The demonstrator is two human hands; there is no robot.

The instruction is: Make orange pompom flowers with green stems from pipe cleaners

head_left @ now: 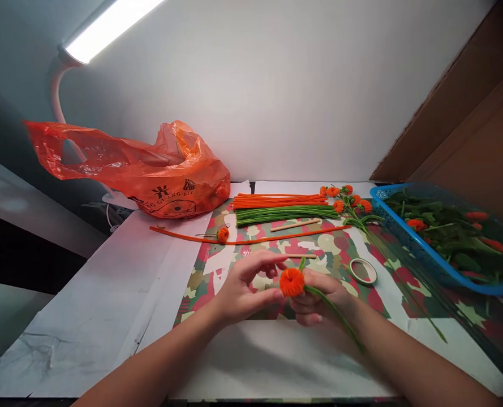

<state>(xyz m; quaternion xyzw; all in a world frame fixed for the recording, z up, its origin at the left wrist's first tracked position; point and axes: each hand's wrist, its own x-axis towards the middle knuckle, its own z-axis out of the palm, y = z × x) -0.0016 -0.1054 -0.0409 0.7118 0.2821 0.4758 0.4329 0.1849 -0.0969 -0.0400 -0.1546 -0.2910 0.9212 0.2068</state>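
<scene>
An orange pipe-cleaner flower (292,282) with a green pipe-cleaner stem (334,311) is held up over the near part of the mat. My right hand (321,294) grips it from behind, just under the bloom, and the stem trails down across the wrist. A short green end sticks up above the flower. My left hand (249,288) curves around the bloom's left side, thumb and index finger apart. Its thumb tip is at the flower's edge; whether it touches I cannot tell. Beyond the hands lies a thin wooden stick (302,256), partly hidden by the left fingers.
Orange pipe cleaners (280,200) and green pipe cleaners (285,215) lie behind a second stick (295,225). A long orange strand (259,241) crosses the mat by a small flower (223,234). Tape roll (363,272), finished flowers (355,203) and blue basket (438,260) are right; plastic bag (166,181) left.
</scene>
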